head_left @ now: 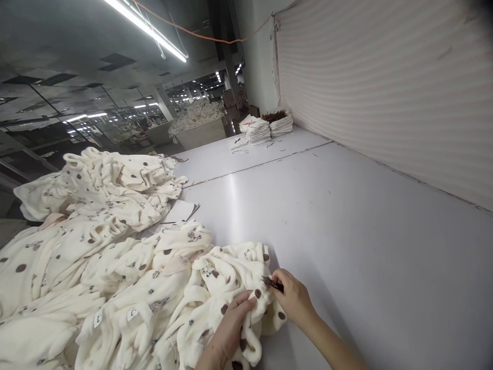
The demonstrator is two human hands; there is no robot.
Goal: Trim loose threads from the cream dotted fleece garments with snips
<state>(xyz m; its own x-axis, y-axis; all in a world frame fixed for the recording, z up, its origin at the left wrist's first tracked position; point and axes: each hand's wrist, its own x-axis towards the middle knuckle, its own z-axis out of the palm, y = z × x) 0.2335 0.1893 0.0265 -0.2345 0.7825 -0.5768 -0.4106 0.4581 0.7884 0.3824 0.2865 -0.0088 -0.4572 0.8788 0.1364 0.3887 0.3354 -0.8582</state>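
A cream fleece garment [227,272] with brown spots and small printed figures lies bunched at the front of the table. My left hand [234,321] is closed on a fold of it, thumb on top, fingers partly hidden by the cloth. In my right hand [292,298] is a pair of small dark thread snips [274,284], their tips against the fabric just beyond my left thumb. More fleece of the same print spreads out to the left, with small white labels [98,317] showing on it.
A large heap of the same fleece [115,180] sits farther back on the left, by some white sheets [181,210]. The pale table [346,246] runs right to a striped cloth screen [385,92]. Stacked white bundles [258,129] stand at the far end.
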